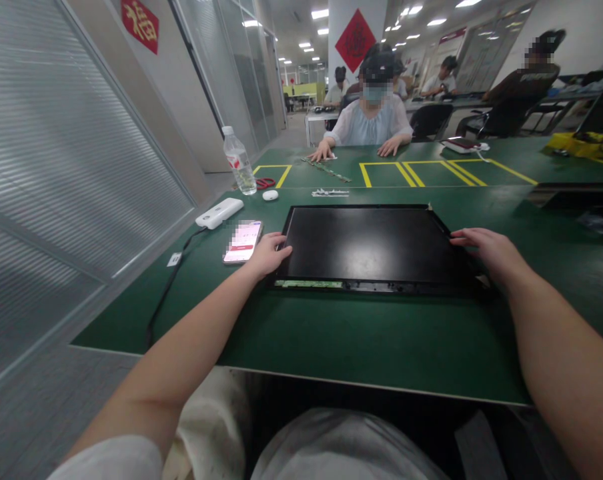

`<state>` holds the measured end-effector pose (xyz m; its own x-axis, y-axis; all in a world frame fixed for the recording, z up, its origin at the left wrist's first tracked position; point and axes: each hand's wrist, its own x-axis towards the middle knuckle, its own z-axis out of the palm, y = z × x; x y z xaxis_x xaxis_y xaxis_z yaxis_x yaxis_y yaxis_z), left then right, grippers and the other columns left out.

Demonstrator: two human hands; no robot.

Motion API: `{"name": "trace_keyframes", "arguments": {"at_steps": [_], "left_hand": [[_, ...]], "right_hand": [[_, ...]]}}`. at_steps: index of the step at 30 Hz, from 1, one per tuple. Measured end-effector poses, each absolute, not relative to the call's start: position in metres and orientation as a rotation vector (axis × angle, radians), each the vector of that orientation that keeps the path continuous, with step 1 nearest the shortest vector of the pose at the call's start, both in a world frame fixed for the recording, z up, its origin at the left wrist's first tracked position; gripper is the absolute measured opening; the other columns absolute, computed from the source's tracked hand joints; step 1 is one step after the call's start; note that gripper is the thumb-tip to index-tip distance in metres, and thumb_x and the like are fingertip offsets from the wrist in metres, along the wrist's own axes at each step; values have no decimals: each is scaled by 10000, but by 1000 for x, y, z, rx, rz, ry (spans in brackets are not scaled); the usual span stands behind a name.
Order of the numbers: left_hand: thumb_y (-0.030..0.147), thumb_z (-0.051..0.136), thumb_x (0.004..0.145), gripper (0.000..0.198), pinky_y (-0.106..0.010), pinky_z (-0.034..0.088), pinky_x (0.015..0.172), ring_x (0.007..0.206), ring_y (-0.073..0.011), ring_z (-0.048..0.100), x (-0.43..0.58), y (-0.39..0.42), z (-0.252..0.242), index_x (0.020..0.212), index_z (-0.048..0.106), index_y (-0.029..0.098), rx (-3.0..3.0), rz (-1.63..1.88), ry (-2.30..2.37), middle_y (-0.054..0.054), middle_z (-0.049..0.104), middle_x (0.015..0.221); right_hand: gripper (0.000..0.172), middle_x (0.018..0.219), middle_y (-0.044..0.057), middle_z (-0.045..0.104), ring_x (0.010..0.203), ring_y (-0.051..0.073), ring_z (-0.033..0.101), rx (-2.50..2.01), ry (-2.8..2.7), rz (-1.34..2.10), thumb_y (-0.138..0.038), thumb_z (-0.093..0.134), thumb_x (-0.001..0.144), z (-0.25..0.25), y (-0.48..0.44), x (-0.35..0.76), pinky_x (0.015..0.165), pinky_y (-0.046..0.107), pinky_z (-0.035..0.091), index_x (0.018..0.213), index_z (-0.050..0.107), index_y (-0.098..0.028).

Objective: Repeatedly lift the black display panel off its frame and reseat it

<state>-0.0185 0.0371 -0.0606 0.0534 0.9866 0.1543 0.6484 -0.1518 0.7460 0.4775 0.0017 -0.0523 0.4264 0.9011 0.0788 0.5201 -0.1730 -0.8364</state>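
A flat black panel (366, 243) in a black frame lies on the green table (371, 347) in front of me. Along its near edge runs a green circuit strip (309, 284). My left hand (271, 253) grips the panel's left edge, its thumb on the rim. At the opposite edge, my right hand (486, 248) has its fingertips against the frame near the upper right; its thumb is hidden. A phone (243, 241) with a lit screen lies just left of my left hand.
Left and behind the panel are a white power bank (220, 213) with a black cable, a bottle (240, 163), red scissors (265, 183) and a white case (270, 195). A masked person (374, 123) sits opposite, hands on the table near green strips (331, 171).
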Motion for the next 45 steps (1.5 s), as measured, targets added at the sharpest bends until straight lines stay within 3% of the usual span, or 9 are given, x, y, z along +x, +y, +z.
{"name": "trace_keyframes", "arguments": {"at_steps": [8, 19, 36, 42, 45], "left_hand": [[326, 694, 812, 339, -454, 401, 1169, 1329, -351, 562, -19, 36, -60, 1105, 797, 189, 1940, 862, 1658, -142, 611, 1446], [360, 640, 868, 388, -467, 427, 1163, 1355, -342, 561, -21, 36, -60, 1174, 769, 160, 2057, 742, 1712, -150, 587, 1473], [398, 656, 884, 411, -497, 400, 1196, 1380, -345, 539, -22, 37, -60, 1208, 741, 159, 2164, 688, 1743, -163, 584, 1442], [376, 647, 896, 556, -510, 400, 1194, 1446, -355, 460, -18, 33, -59, 1404, 619, 152, 2177, 719, 1748, -191, 487, 1501], [430, 677, 886, 582, -519, 394, 1195, 1463, -360, 436, -17, 28, -53, 1414, 617, 194, 2214, 716, 1704, -172, 452, 1534]], "right_hand": [[243, 981, 113, 754, 1091, 261, 632, -1780, -1087, 684, -393, 578, 798, -43, -4, 468, 1025, 420, 427, 887, 704, -205], [224, 981, 107, 747, 1087, 258, 629, -1778, -1075, 693, -366, 582, 756, -38, -6, 462, 1005, 413, 427, 829, 704, -193], [293, 1059, 126, 759, 1091, 261, 631, -1837, -1157, 622, -422, 564, 768, -38, -8, 464, 997, 395, 445, 843, 727, -191], [286, 1044, 88, 765, 1034, 259, 629, -1959, -1218, 493, -436, 623, 741, -37, -9, 462, 971, 388, 447, 854, 756, -209], [304, 1036, 85, 764, 1011, 267, 630, -2014, -1247, 428, -447, 650, 736, -38, -9, 463, 941, 395, 455, 894, 766, -214]]}}
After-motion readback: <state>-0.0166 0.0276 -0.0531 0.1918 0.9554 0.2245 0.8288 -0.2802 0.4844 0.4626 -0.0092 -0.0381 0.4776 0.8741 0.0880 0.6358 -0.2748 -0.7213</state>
